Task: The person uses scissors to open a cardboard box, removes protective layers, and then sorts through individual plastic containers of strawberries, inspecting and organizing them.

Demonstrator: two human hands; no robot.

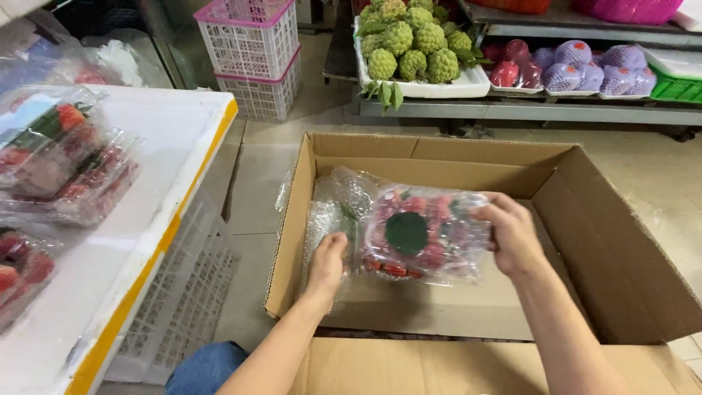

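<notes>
Far to the left of both hands, clear strawberry punnets lie on a white foam lid with a yellow edge, and a white plastic crate stands under it. The left hand reaches down into the open cardboard box, fingers curled around the loose edge of the bubble wrap and pinching it. Just right of that hand, held above the box floor, is a bubble-wrapped strawberry pack with a dark green round label on top (the red fruit shows only dimly through the wrap). The right hand grips the pack's right end, thumb on top and fingers closed over the edge. Beyond the hands, across the tiled floor, sit stacked pink-rimmed baskets, a white tray of green custard apples, and further right trays of red and net-wrapped purple fruit on a metal shelf.
</notes>
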